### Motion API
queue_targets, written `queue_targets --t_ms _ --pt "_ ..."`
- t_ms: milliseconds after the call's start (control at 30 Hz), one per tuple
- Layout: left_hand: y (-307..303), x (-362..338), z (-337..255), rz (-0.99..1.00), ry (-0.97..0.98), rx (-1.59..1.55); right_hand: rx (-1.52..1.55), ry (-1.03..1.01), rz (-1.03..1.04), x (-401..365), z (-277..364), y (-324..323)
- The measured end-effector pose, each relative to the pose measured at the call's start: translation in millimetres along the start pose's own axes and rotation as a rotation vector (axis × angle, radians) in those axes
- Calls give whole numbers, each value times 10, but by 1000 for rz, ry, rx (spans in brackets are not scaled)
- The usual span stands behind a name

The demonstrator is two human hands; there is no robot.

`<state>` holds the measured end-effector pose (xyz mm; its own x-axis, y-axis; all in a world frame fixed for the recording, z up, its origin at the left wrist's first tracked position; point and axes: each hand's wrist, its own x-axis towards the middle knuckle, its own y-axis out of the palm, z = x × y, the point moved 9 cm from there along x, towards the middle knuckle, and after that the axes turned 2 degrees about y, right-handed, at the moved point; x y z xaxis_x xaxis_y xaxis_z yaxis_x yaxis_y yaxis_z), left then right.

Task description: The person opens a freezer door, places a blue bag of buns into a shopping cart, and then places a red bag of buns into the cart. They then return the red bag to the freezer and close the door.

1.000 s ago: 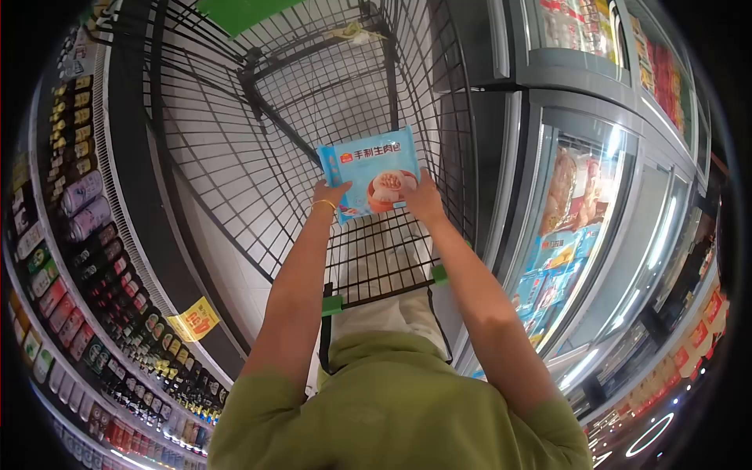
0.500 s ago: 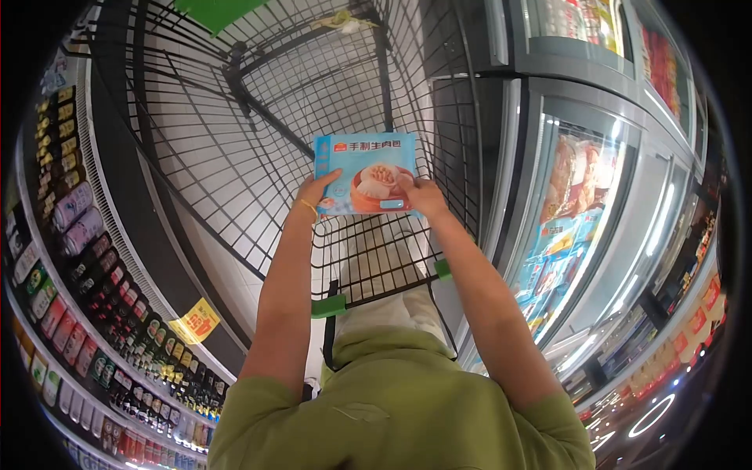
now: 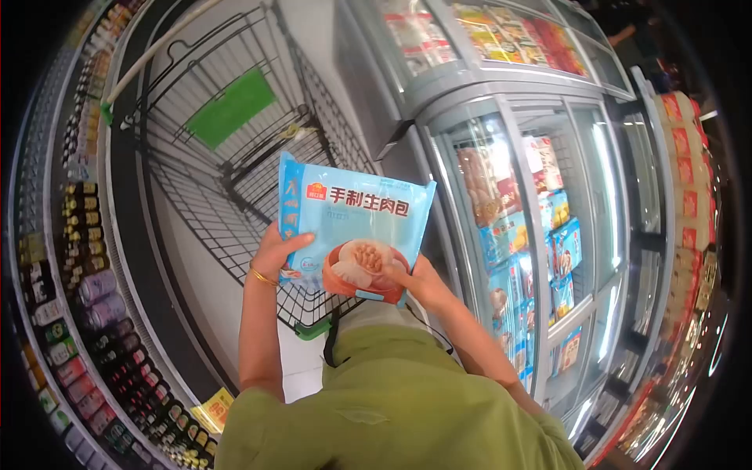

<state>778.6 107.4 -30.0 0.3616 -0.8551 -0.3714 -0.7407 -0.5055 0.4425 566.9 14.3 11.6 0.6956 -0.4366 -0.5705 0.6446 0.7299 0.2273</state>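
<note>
A light-blue bag of frozen buns point(image 3: 360, 204), with Chinese lettering and a picture of buns in a bowl, is held up in front of me. My left hand point(image 3: 276, 249) grips its left edge, thumb on the front and the other fingers behind. On the lower right corner, my right hand point(image 3: 423, 280) pinches it the same way, thumb across the printed bowl. The bag is tilted slightly and covers part of the wire shopping cart point(image 3: 188, 176) behind it.
Glass-door freezers point(image 3: 509, 102) with bagged frozen food line the right side. Shelves of bottles and cans point(image 3: 98, 301) curve along the left, with a yellow price tag point(image 3: 213, 409) on their edge. The cart carries a green panel point(image 3: 232, 108).
The bag has come up closer to me and looks larger, held by both hands throughout. My view has turned right, so the cart appears further left and more of the freezers shows.
</note>
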Motion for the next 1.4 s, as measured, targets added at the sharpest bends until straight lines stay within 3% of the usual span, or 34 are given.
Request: queue_targets --t_ms 100,167,233,300,567,833,900,1033,1100,1167,1300,1400 --pt "782 -27 -26 162 -112 26 126 -12 -103 -411 -150 -460" --pt "1243 15 35 257 -67 61 120 -212 -310 -816 118 -809" --pt "1733 -10 233 365 -107 108 117 -130 -386 -1213 -34 -1159" --pt "2231 -46 424 462 -135 145 147 -174 -523 -1679 -101 -1447" --pt "3770 -442 1033 691 -409 425 593 -357 -862 -2844 -1218 -1933" --pt "4454 -539 1577 745 -452 513 567 -388 -994 -3423 -1253 -2537" --pt "4581 -524 1662 704 -494 564 613 -413 -980 -3494 -1240 -2664" --pt "4857 -475 1770 739 -376 568 610 -371 -954 -3568 -1315 -2969" --pt "4853 -470 1825 670 -466 619 623 -346 -906 -3563 -1278 -3087" --pt "4864 -367 1847 652 -437 593 601 -340 -872 -3470 -1292 -3265" --pt "4873 20 1782 629 -381 590 614 -489 -777 -3254 -780 -3456" --pt "4915 375 1562 613 -330 634 640 -489 -736 -3000 -480 -3535"
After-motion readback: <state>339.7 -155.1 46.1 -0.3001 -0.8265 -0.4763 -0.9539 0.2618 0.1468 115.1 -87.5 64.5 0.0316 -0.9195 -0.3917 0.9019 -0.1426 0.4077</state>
